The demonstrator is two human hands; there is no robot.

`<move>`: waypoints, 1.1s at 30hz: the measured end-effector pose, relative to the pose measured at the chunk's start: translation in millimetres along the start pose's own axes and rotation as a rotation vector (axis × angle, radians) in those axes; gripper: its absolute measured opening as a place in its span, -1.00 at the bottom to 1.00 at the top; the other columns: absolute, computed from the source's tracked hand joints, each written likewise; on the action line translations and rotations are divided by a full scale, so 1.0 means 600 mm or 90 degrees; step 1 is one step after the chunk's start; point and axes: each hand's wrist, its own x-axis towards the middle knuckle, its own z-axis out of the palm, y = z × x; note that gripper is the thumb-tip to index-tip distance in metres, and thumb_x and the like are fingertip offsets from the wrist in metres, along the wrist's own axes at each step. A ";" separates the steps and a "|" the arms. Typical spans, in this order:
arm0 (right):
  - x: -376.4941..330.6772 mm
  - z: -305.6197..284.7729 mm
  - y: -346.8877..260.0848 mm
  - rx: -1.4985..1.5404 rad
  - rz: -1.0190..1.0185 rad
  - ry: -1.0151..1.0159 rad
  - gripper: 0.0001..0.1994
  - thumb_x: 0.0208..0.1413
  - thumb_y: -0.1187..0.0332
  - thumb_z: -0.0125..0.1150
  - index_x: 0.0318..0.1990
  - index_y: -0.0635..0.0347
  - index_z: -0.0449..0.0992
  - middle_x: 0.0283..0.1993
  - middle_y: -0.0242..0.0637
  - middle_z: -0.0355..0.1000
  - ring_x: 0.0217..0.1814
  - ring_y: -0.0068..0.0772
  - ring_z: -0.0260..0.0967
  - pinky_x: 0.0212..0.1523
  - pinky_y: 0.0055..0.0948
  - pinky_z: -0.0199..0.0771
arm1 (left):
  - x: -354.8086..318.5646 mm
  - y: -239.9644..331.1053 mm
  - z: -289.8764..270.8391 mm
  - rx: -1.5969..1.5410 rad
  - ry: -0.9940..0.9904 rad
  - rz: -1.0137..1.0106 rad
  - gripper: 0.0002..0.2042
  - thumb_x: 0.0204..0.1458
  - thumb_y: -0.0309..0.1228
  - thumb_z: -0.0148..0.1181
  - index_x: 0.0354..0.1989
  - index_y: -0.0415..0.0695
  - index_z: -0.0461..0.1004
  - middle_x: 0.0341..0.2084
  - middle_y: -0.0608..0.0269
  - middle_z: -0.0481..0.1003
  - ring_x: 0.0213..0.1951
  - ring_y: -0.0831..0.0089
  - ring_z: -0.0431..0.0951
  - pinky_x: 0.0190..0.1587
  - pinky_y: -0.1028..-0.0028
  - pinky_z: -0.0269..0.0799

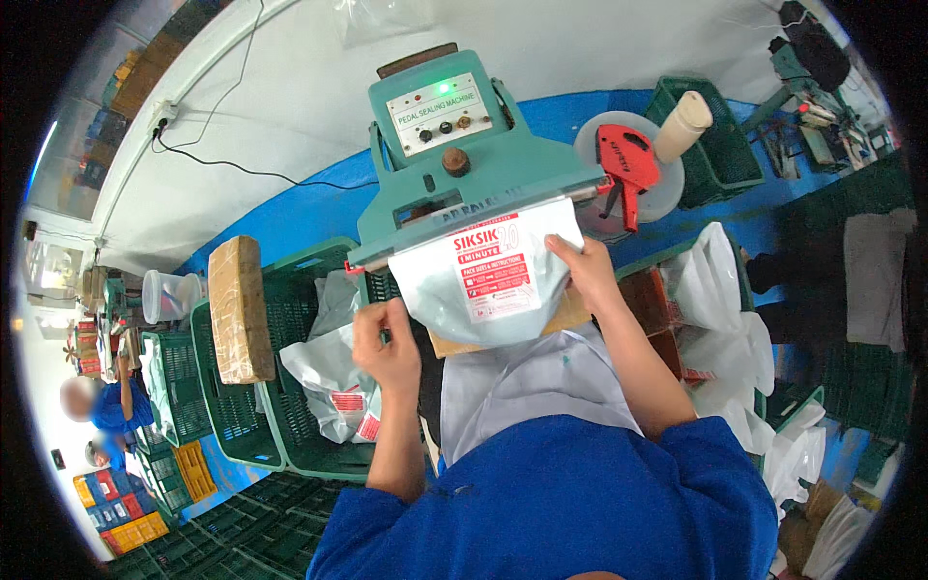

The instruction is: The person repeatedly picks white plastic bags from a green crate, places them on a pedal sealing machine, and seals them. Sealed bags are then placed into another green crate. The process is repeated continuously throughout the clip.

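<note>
A white plastic pouch (440,275) with red print hangs with its top edge at the jaw of a green pedal sealing machine (435,164). My right hand (588,273) pinches the pouch's upper right side between thumb and fingers. Just left of the pouch, my left hand (387,346) is curled closed, with nothing visible in it. The pouch's lower part bulges in front of a light brown board (570,314). A green lamp glows on the machine's panel.
Green crates (280,425) with white pouches (333,372) stand at left, a taped brown block (239,309) on their rim. At right are a red label gun (626,159) on a round white lid (667,188), and a crate of more pouches (710,275). A co-worker (124,406) is far left.
</note>
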 end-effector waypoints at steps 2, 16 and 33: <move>-0.003 0.000 0.006 0.027 -0.025 -0.029 -0.65 -0.01 0.20 0.28 -0.23 0.36 0.52 -0.31 -0.26 0.49 -0.34 -0.52 0.40 -0.36 -0.51 0.36 | 0.004 0.045 0.025 -0.044 -0.091 0.153 -0.92 -0.12 -0.58 0.23 -0.43 -0.19 0.48 -0.53 0.16 0.47 -0.52 0.33 0.46 -0.42 0.44 0.39; -0.008 0.002 0.014 -0.011 -0.026 0.004 -0.75 -0.03 0.37 0.22 -0.23 0.39 0.52 -0.32 -0.21 0.51 -0.37 -0.43 0.45 -0.41 -0.43 0.41 | 0.042 0.027 0.168 0.378 -0.448 0.108 -0.44 0.14 -0.07 -0.20 0.25 -0.15 0.08 0.26 0.12 0.09 0.31 0.28 0.03 0.24 -0.06 -0.07; -0.014 -0.012 0.004 -0.013 0.036 -0.035 -0.61 -0.06 0.23 0.30 -0.18 0.41 0.48 -0.31 -0.14 0.48 -0.40 -0.34 0.48 -0.50 -0.35 0.47 | 0.077 -0.103 0.067 -0.322 -0.092 -0.361 -0.83 -0.14 -0.51 0.32 -0.37 -0.33 0.53 -0.52 0.33 0.49 -0.48 0.62 0.40 -0.36 0.61 0.27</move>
